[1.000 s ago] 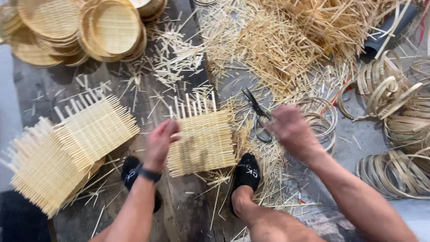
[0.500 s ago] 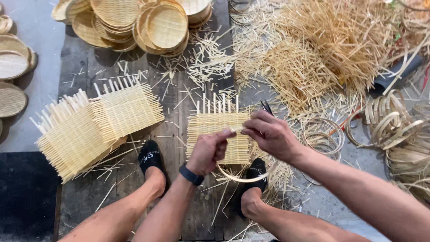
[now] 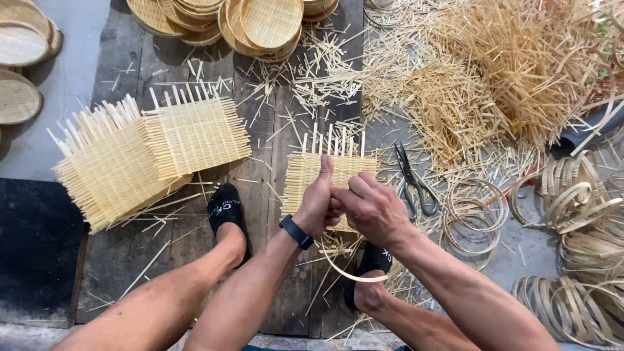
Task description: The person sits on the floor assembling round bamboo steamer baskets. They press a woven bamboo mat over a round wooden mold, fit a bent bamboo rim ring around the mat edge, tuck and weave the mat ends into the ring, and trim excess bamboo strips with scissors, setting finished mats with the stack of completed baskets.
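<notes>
Hands met since earlier: L hand (image 3: 318, 201) & R hand (image 3: 372, 209) grip bamboo hoop (image 3: 344, 272) over woven mat (image 3: 305, 174).

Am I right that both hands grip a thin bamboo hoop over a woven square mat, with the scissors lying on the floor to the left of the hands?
Not quite. In the head view the scissors lie to the right of the hands, not the left. The rest holds: the left hand and right hand grip a thin bamboo hoop over the woven square mat.

We are seeing scissors (image 3: 412, 182) lying right of the plank (image 3: 270, 130), woven trays (image 3: 263, 23) stacking at its top, hoops (image 3: 578, 214) piling farther right.
</notes>
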The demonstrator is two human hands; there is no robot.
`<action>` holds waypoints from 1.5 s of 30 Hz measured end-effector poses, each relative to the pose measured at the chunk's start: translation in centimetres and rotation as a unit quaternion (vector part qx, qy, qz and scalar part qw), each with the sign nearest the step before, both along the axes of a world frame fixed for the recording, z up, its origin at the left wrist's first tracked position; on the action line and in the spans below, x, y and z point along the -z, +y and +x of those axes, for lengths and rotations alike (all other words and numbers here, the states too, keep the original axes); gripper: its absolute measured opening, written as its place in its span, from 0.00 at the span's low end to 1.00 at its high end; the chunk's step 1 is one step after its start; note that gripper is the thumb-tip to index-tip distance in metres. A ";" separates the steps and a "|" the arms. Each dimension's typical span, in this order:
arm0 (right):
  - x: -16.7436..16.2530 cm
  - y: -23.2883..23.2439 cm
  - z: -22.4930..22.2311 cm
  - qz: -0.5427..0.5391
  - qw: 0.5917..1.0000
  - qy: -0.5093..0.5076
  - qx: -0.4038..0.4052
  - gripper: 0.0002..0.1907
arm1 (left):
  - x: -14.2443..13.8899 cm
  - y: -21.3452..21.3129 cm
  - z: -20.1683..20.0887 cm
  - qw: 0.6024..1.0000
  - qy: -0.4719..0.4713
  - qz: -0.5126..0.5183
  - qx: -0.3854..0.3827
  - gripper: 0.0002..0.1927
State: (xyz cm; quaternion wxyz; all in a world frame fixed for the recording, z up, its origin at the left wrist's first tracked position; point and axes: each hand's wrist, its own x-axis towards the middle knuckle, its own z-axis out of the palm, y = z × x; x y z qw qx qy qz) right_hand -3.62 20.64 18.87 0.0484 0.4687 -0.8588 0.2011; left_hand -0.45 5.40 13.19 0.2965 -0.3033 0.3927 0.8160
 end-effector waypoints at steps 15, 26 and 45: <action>7.9 4.3 -3.3 -0.415 0.537 -0.711 0.183 0.22 | 3.2 -7.2 -1.2 0.986 0.096 0.079 -0.107 0.12; 9.1 3.3 -2.4 -0.371 0.497 -0.746 0.242 0.23 | 3.9 -6.6 -0.9 0.993 0.052 -0.052 -0.088 0.19; 13.5 5.1 -2.5 -0.213 0.675 -0.604 0.365 0.14 | 10.2 -6.6 -0.7 0.972 0.058 -0.161 -0.163 0.08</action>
